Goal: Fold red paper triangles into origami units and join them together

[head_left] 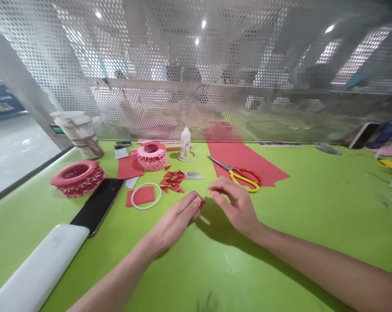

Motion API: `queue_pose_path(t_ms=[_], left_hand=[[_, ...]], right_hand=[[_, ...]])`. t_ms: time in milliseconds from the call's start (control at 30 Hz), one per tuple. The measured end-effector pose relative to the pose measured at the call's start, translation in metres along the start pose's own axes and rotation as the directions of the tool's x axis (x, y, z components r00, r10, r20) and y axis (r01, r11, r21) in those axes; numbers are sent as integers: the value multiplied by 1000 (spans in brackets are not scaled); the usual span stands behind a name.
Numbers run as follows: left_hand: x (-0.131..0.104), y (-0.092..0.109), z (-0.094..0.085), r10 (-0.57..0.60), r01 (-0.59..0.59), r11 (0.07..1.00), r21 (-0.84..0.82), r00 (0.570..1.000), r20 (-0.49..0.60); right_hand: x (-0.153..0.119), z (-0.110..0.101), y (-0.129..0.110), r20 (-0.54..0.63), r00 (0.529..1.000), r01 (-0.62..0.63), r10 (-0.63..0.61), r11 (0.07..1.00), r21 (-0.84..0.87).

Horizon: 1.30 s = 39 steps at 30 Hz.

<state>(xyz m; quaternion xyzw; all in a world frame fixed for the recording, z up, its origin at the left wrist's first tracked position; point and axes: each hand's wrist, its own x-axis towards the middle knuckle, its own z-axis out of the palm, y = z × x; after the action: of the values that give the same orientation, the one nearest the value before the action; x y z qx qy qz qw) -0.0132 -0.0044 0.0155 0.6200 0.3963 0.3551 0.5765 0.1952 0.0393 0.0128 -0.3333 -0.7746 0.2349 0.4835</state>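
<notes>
Near the middle of the green table, my left hand (179,216) is closed on a small piece of red paper (202,203). Only a corner of that paper shows past the fingertips. My right hand (236,206) is just to the right, apart from the paper, its fingers curved with a gap between thumb and forefinger and nothing seen in them. Beyond my left hand lies a loose pile of folded red paper triangles (173,180). Scissors (238,173) with red and yellow handles rest beyond my right hand, partly on a large red paper sheet (247,158).
A pink folded-paper ring (152,157) and a red one (78,177) stand left. Nearby are a black phone (100,203), a white power bank (41,268), a cup (79,134), a white hoop (146,208) over red paper and a glue bottle (185,143). A perforated screen (150,104) edges the back.
</notes>
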Motion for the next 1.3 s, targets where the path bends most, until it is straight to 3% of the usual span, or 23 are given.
queue_pose_path(t_ms=[67,133,200,367,533,700,800,933,1100,1300], left_hand=[[-1,2,-2,24,-34,989,145,997,73],[-2,4,-4,47,-99,953,288,982,181],[-2,5,-5,71,-165,914,370,964,256],[-1,4,-3,125,-236,886,399,950,285],[-1,5,-3,152,-240,898,367,955,253],[0,1,-8,99,-136,955,263,984,149],[3,-3,-10,37,-42,991,129,999,38],[3,-2,-8,53,-53,991,119,999,5],[-1,5,-2,12,-39,975,221,992,122],[-5,6,4,20,-66,938,342,990,136]], right_hand=[[21,-1,6,-68,998,-17,14,999,-45],[45,4,14,117,993,56,-34,980,-193],[64,14,20,377,926,133,-19,951,-280],[75,48,25,541,841,198,-30,947,-254],[66,54,27,509,861,129,21,957,-259],[42,25,24,373,912,-88,170,970,-228],[13,4,16,346,897,-232,275,959,-162],[-23,-7,-4,352,816,-517,459,852,86],[-43,-3,-29,341,851,-439,399,897,46],[-49,5,-35,318,855,-443,409,896,38]])
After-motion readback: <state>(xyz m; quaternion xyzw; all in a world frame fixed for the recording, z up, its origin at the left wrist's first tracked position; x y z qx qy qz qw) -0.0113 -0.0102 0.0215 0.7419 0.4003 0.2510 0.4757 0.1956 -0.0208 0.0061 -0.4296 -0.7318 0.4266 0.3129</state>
